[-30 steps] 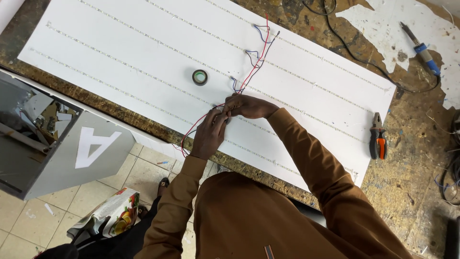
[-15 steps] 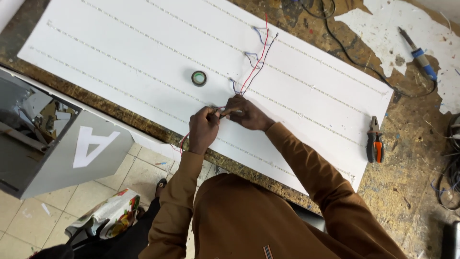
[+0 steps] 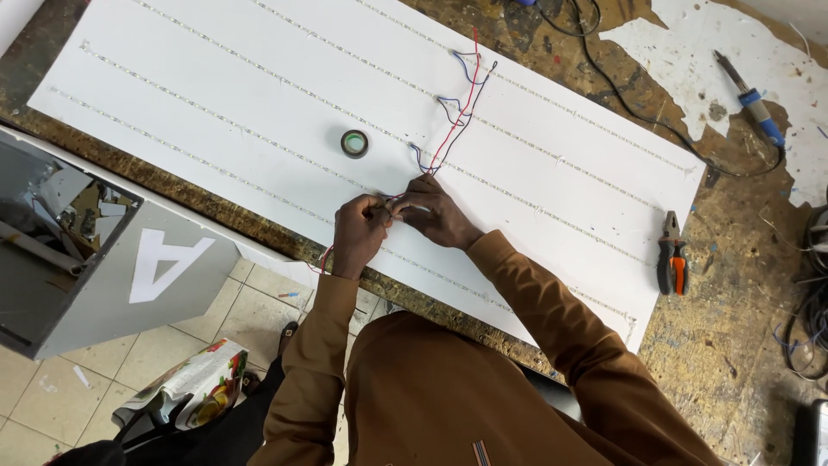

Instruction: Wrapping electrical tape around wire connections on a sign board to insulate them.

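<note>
My left hand (image 3: 358, 231) and my right hand (image 3: 440, 211) meet over the near part of a long white board (image 3: 216, 95). Both pinch thin red and blue wires (image 3: 457, 103) that run up across the board's rows of small light strips. A red wire end hangs off the table edge below my left hand. A small roll of dark tape (image 3: 354, 143) lies flat on the board, just up and left of my hands.
Orange-handled pliers (image 3: 671, 255) lie on the worn wooden bench right of the board. A blue-handled soldering iron (image 3: 752, 97) with a black cord lies at the top right. A grey box with a white letter (image 3: 129, 259) stands at the left, above a tiled floor.
My hands have shifted slightly along the wires, the left hand rising from the table edge onto the board. The wires stay gripped in both hands.
</note>
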